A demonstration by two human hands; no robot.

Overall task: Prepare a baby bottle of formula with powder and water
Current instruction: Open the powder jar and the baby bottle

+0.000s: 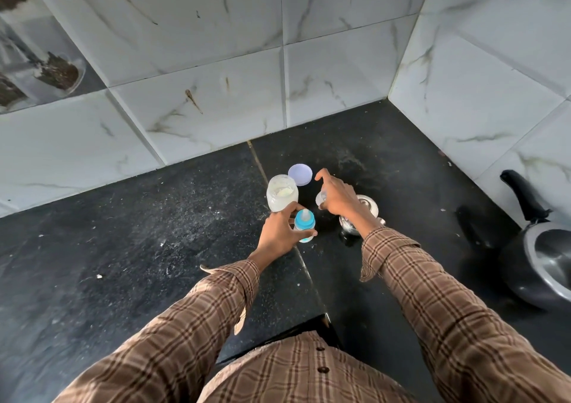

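A small baby bottle (304,221) with a blue collar and a clear teat stands on the black counter (139,232). My left hand (279,235) grips it from the left. Just behind it stands an open clear jar (281,197) with pale powder inside. The jar's lilac lid (300,174) lies flat on the counter behind it. My right hand (336,197) hovers right of the jar and holds a small clear cap (321,199), with the index finger stretched toward the lid. A shiny steel vessel (363,217) sits partly hidden under my right wrist.
A dark pan (537,257) with a long black handle sits at the right edge of the counter. Marble-look tiled walls (216,99) close off the back and right sides. A shelf with jars (43,71) shows at the upper left.
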